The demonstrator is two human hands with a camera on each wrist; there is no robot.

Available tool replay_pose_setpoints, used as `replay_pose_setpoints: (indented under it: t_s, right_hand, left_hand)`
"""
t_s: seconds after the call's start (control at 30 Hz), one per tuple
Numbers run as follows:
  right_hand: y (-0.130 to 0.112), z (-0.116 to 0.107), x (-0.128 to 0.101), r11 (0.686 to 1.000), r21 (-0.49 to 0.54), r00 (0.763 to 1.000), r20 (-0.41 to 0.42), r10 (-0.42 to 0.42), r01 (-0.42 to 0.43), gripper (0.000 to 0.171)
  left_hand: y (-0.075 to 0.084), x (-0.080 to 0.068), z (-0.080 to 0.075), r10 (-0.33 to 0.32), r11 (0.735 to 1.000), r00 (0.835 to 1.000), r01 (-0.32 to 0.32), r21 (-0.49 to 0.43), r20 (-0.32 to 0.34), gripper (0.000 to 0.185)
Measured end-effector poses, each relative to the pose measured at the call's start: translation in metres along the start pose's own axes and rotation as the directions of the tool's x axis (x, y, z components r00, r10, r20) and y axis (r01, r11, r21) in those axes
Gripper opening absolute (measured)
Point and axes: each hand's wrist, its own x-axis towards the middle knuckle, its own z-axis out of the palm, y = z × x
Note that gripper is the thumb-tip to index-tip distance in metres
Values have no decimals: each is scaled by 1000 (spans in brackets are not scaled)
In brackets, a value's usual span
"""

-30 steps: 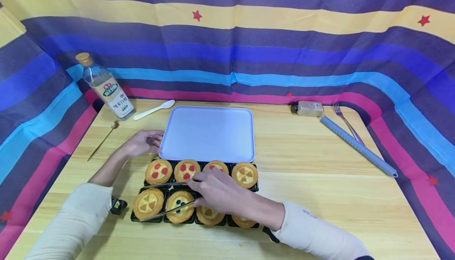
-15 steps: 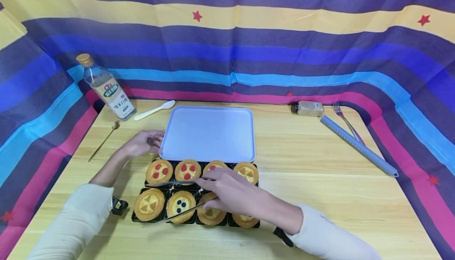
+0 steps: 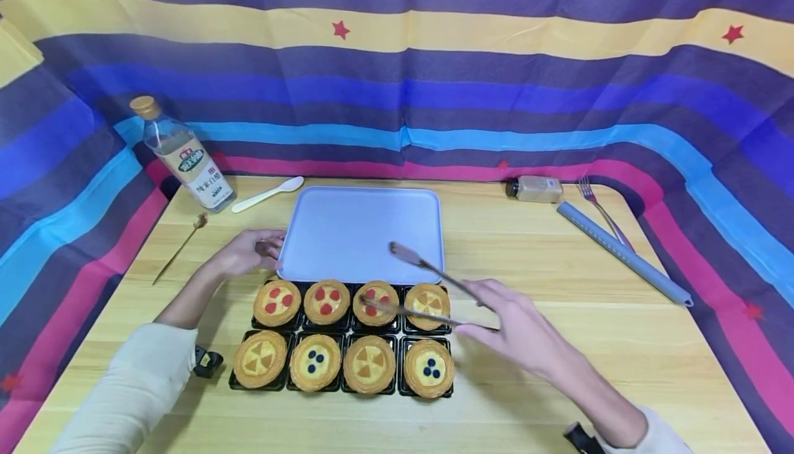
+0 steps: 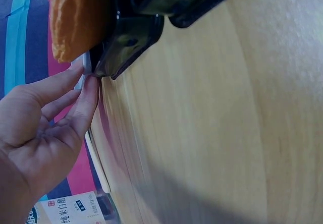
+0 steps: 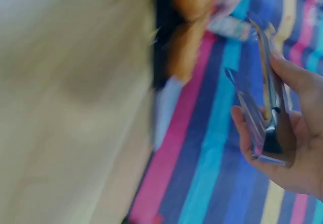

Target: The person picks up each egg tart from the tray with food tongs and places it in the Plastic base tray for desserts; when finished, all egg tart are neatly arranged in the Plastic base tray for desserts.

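My right hand [image 3: 527,333] grips metal tongs [image 3: 428,289], arms apart, above the black tart tray [image 3: 347,337] by the blue tray [image 3: 362,233]. My left hand [image 3: 245,251], fingers straight, touches the blue tray's corner. A hard squeeze could crush a tart's crust.

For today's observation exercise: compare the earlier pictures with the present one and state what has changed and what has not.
The right hand, gripping the tongs, lifted off the tart tray and swung right, tips now open above the top-row tarts. The left hand stayed touching the blue tray; all eight tarts remain seated.
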Motion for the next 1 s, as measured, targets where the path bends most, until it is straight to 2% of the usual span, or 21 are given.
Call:
replay_pose_setpoints:
  t_s: [0.17,0.33,0.47,0.53,0.7,0.93,1.0]
  right_hand:
    - [31,-5,-18,981,-142,985,-128,113,-131,65]
    - [49,-7,-32,935,-219,955,-166,246,-279,65]
    - [54,-8,-38,884,-250,919,-123,376,-395,70]
    - [56,-7,-39,862,-272,904,-93,418,-427,72]
    - [60,0,-38,832,-290,874,-40,484,-473,71]
    - [59,8,-29,782,-295,795,101,598,-550,84]
    - [59,12,-27,781,-300,791,119,600,-548,88]
  left_hand:
    - [-2,-2,-1,1,1000,1000,-1,12,-5,73]
    - [-4,-3,0,20,1000,1000,-20,16,-6,73]
    - [-5,-4,-1,31,999,999,-31,21,-9,73]
    - [-5,-4,-2,31,999,999,-31,20,-10,73]
    - [-6,-5,-3,32,999,999,-32,16,-10,73]
    - [-7,-6,-2,8,1000,1000,-8,17,-5,75]
    - [-6,-5,-1,2,1000,1000,-2,22,-7,75]
